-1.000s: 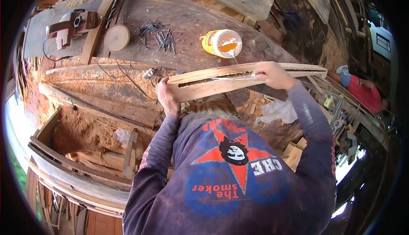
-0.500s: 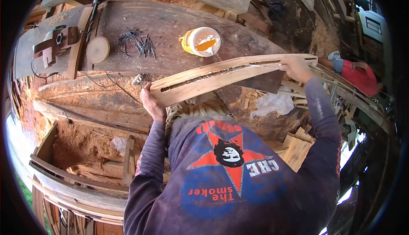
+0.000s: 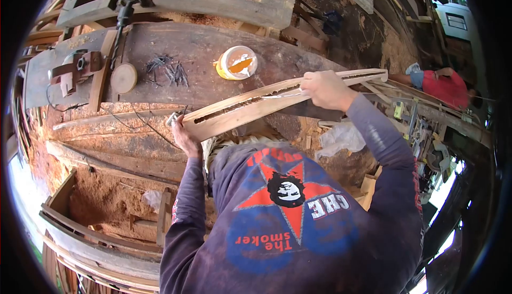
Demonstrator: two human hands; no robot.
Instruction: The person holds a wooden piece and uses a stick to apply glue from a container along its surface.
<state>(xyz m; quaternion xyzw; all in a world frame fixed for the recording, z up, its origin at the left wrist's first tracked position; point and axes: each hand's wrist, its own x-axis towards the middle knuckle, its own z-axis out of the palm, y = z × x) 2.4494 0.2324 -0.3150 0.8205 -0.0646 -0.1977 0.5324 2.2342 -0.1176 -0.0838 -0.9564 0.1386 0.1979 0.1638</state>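
A long, slightly curved wooden board [image 3: 240, 117] with a narrow dark groove along its edge lies slanted in front of my body. My left hand [image 3: 186, 139] is closed around its left end. Over the groove, toward the right part of the board, my right hand [image 3: 326, 91] is closed on a thin whitish stick [image 3: 280, 96], whose tip points left along the groove. Part of the stick is hidden by my fingers. Beyond the board stands an open yellow-and-white tub [image 3: 237, 63] with orange and white inside.
A dark wooden bench [image 3: 202, 38] holds a pile of nails [image 3: 173, 72], a round wood disc [image 3: 124, 78] and a clamp-like block [image 3: 77, 70]. A drill with a long bit [image 3: 125, 14] is at the upper left. Another person in red [image 3: 445, 87] is at the right. Sawdust covers the ground.
My right hand has moved left along the groove with the stick, from near the board's right end. My left hand keeps its hold on the left end. The view has shifted slightly.
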